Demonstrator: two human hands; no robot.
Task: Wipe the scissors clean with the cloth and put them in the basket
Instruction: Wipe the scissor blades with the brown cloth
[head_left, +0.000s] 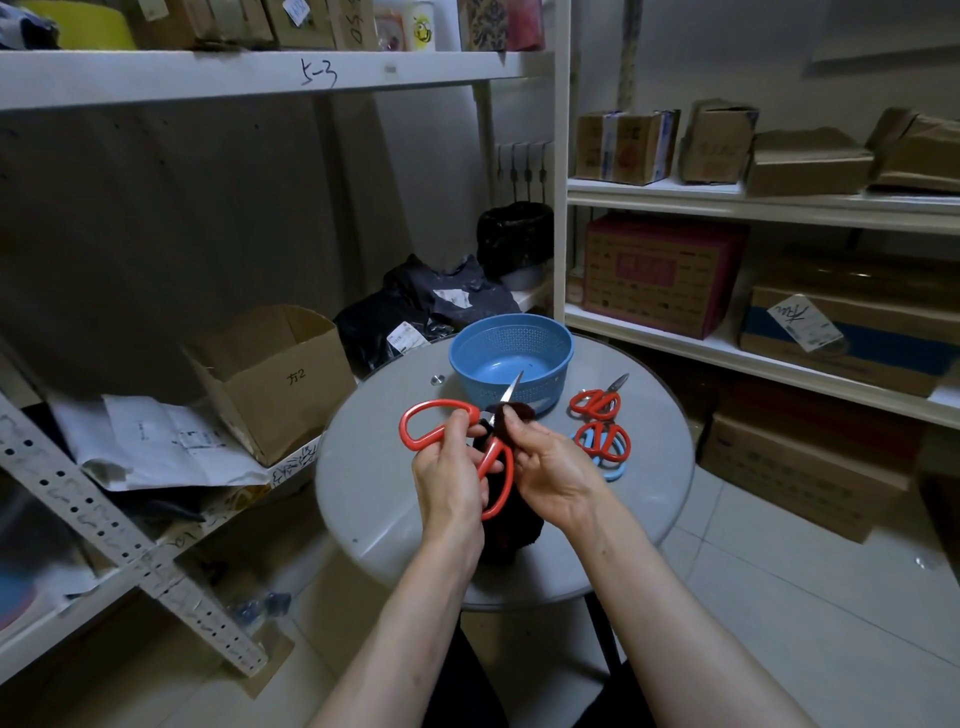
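Right hand (553, 467) pinches dark cloth (511, 538) around scissors (491, 460), hiding pivot.

Round grey table (374, 493). Blue basket (511, 338) sits toward the far edge. Just right of basket: red scissors (597, 402). Right and nearer: second red pair (605, 441), overlapping a light-blue pair (618, 472).

Place: likely a stockroom.
Racks: white shelving (208, 78) left and right, one front edge hand-marked.
Stock: cardboard boxes (665, 275) along the shelves.
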